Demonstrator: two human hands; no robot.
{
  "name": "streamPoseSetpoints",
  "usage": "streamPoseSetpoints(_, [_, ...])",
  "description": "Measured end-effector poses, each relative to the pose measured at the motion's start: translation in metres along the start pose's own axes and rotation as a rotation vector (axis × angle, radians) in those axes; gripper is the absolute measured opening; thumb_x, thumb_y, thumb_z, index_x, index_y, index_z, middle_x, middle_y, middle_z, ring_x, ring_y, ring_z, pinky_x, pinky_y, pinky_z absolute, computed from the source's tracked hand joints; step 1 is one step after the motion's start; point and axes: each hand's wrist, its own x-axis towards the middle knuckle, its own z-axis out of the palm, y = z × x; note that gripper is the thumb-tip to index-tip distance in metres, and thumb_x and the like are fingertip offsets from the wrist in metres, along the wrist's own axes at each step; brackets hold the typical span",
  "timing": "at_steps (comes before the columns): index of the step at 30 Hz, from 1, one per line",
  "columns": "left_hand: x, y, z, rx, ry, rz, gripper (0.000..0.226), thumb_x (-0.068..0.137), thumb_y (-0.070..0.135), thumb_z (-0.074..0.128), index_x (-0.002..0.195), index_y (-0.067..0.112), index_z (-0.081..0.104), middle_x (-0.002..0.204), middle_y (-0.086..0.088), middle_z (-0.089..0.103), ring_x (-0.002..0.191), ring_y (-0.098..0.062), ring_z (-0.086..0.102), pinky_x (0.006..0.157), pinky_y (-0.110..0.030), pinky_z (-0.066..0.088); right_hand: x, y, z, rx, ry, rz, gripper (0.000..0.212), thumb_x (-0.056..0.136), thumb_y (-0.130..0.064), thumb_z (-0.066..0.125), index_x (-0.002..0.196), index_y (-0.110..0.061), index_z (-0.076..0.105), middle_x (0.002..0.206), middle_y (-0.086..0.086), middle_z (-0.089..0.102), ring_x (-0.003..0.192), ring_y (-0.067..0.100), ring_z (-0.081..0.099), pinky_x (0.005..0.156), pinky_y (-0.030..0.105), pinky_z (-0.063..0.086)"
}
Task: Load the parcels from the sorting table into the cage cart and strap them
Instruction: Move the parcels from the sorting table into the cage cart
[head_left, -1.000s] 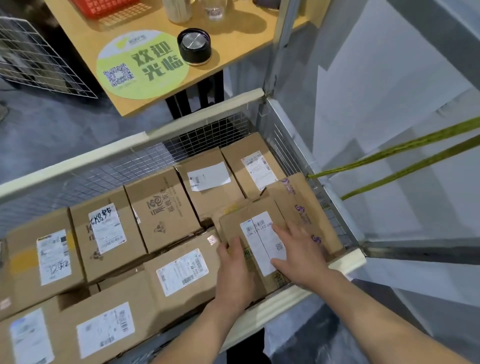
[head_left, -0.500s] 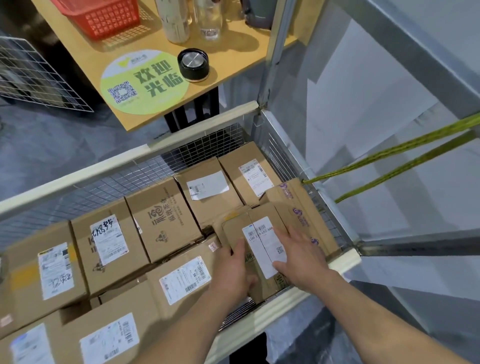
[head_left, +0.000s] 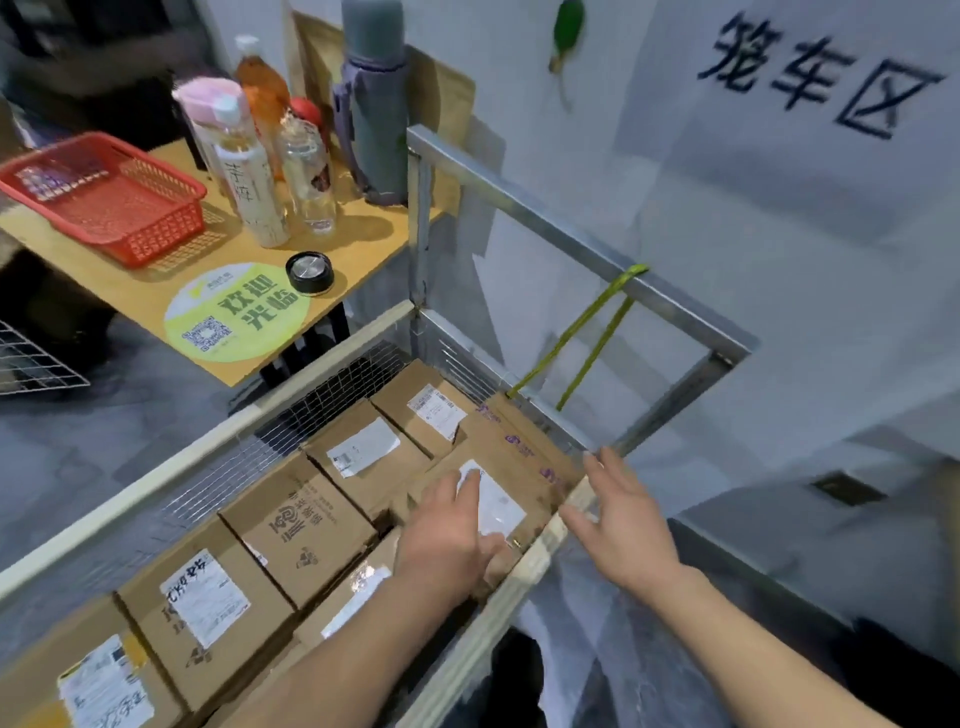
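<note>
Right now our left hand (head_left: 452, 535) lies on the labelled parcel (head_left: 498, 506) in the near right corner of the cage cart (head_left: 156, 480), fingers fairly straight on its top, pressing rather than gripping. Our right hand (head_left: 621, 525) hovers just beside it over the cart's near rim, fingers spread wide, holding nothing. A purple-printed box (head_left: 519, 441) sits just behind that parcel against the mesh side. The other parcels (head_left: 311, 525) fill the cart in rows to the left, tops approx. level. So loading looks nearly done, i.e. we're prob. seating one of the last boxes.

The strap (head_left: 574, 331) matters next. It's yellow-green, two runs, looped over the metal top bar (head_left: 519, 205) and slanting down to the mesh wall on the far right. It lies up and away from the right hand, on that same side of the cart, so the right hand is clearly nearer vs. the left, which is busy on the box. Its long axis runs diagonally, bar to wall. Whether its lower end is hooked, we can't tell.
</note>
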Motion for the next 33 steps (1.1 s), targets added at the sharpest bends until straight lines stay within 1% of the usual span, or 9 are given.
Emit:
streamPoseSetpoints(2, [-0.008, 0.032, -0.023, 0.045, 0.042, 0.13, 0.08, 0.095, 0.048, 0.052, 0.157, 0.019, 0.009, 0.161, -0.002, 0.014, 0.148, -0.021, 0.015, 0.117, -0.038, 0.027, -0.027, 0.001, -0.031, 0.008, 0.114, 0.035, 0.077, 0.097, -0.056, 0.05, 0.158, -0.018, 0.022, 0.166, 0.007, 0.014, 0.154, 0.021, 0.009, 0.123, 0.034, 0.012])
streamPoseSetpoints(6, [-0.017, 0.109, -0.05, 0.154, 0.126, 0.4, 0.082, 0.094, 0.055, 0.049, 0.156, 0.014, 0.014, 0.162, -0.006, 0.015, 0.151, -0.026, 0.009, 0.121, -0.042, 0.019, -0.081, 0.018, -0.094, -0.001, 0.326, 0.119, 0.093, 0.085, -0.073, 0.027, 0.158, -0.015, 0.021, 0.165, 0.007, 0.015, 0.153, 0.021, 0.011, 0.124, 0.038, 0.013])
streamPoseSetpoints(11, [-0.033, 0.225, -0.053, 0.135, 0.24, 0.748, 0.079, 0.086, 0.057, 0.045, 0.141, 0.0, 0.045, 0.144, -0.018, 0.048, 0.135, -0.04, 0.044, 0.103, -0.053, 0.045, -0.162, 0.066, -0.161, -0.053, 0.598, 0.263, 0.09, 0.088, -0.068, 0.031, 0.157, -0.01, 0.024, 0.164, 0.009, 0.02, 0.152, 0.024, 0.017, 0.122, 0.039, 0.017])
streamPoseSetpoints(15, [-0.057, 0.316, -0.035, 0.12, 0.262, 0.94, 0.078, 0.086, 0.057, 0.042, 0.136, -0.002, 0.05, 0.14, -0.02, 0.052, 0.133, -0.041, 0.047, 0.1, -0.053, 0.046, -0.23, 0.119, -0.194, -0.08, 0.729, 0.364, 0.088, 0.09, -0.068, 0.03, 0.159, -0.016, 0.011, 0.165, 0.001, 0.008, 0.153, 0.016, 0.005, 0.123, 0.038, 0.013])
streamPoseSetpoints(17, [-0.069, 0.358, -0.021, 0.124, 0.262, 1.009, 0.078, 0.088, 0.058, 0.04, 0.138, -0.002, 0.049, 0.142, -0.019, 0.051, 0.134, -0.041, 0.046, 0.101, -0.053, 0.044, -0.263, 0.148, -0.206, -0.091, 0.784, 0.42, 0.088, 0.091, -0.066, 0.034, 0.159, -0.014, 0.013, 0.166, 0.004, 0.011, 0.153, 0.019, 0.008, 0.122, 0.041, 0.019])
streamPoseSetpoints(21, [-0.092, 0.433, 0.012, 0.142, 0.238, 1.12, 0.079, 0.089, 0.061, 0.037, 0.142, 0.002, 0.043, 0.147, -0.015, 0.046, 0.139, -0.038, 0.04, 0.104, -0.051, 0.042, -0.321, 0.203, -0.224, -0.116, 0.877, 0.524, 0.085, 0.093, -0.061, 0.041, 0.158, -0.011, 0.019, 0.164, 0.009, 0.022, 0.152, 0.026, 0.018, 0.118, 0.05, 0.029])
streamPoseSetpoints(25, [-0.111, 0.491, 0.046, 0.147, 0.194, 1.154, 0.083, 0.092, 0.063, 0.036, 0.152, 0.007, 0.028, 0.159, -0.01, 0.029, 0.149, -0.03, 0.019, 0.116, -0.05, 0.03, -0.364, 0.254, -0.236, -0.131, 0.941, 0.594, 0.085, 0.093, -0.062, 0.04, 0.157, -0.01, 0.021, 0.163, 0.01, 0.024, 0.151, 0.026, 0.02, 0.116, 0.052, 0.032])
streamPoseSetpoints(29, [-0.124, 0.53, 0.076, 0.19, 0.144, 1.154, 0.083, 0.095, 0.06, 0.041, 0.157, 0.013, 0.01, 0.165, -0.004, 0.009, 0.152, -0.022, -0.001, 0.122, -0.043, 0.015, -0.389, 0.301, -0.237, -0.146, 0.936, 0.639, 0.087, 0.091, -0.065, 0.036, 0.158, -0.013, 0.015, 0.164, 0.007, 0.02, 0.152, 0.023, 0.016, 0.119, 0.048, 0.028])
streamPoseSetpoints(33, [-0.127, 0.548, 0.105, 0.216, 0.099, 1.128, 0.083, 0.096, 0.062, 0.038, 0.157, 0.016, 0.005, 0.165, -0.001, 0.003, 0.152, -0.02, -0.006, 0.124, -0.04, 0.01, -0.4, 0.329, -0.233, -0.129, 0.912, 0.667, 0.089, 0.09, -0.069, 0.029, 0.159, -0.014, 0.012, 0.166, 0.005, 0.013, 0.153, 0.02, 0.008, 0.122, 0.042, 0.019])
